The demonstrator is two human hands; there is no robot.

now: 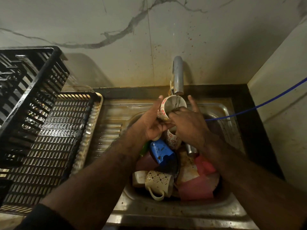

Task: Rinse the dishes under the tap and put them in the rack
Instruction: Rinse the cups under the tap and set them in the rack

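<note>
A white mug with red flower prints (163,107) tilts under the steel tap (178,75), and water runs into its mouth. My left hand (153,123) holds the mug from the left side, fingers curled under it and index finger stretched along its wall. My right hand (187,123) reaches into the mug's mouth with some fingers; its index finger points up beside the rim. Below the hands, the sink (166,211) holds a second flower mug (172,138), a blue cup (162,152), a cream patterned mug (158,181), pink containers (196,188) and a dark plate.
A black plastic rack (49,138) sits on a tray on the draining board at left, its slatted lid (28,97) tipped up. A blue hose (259,105) runs from the right wall into the sink. Marbled wall tiles close the back and right.
</note>
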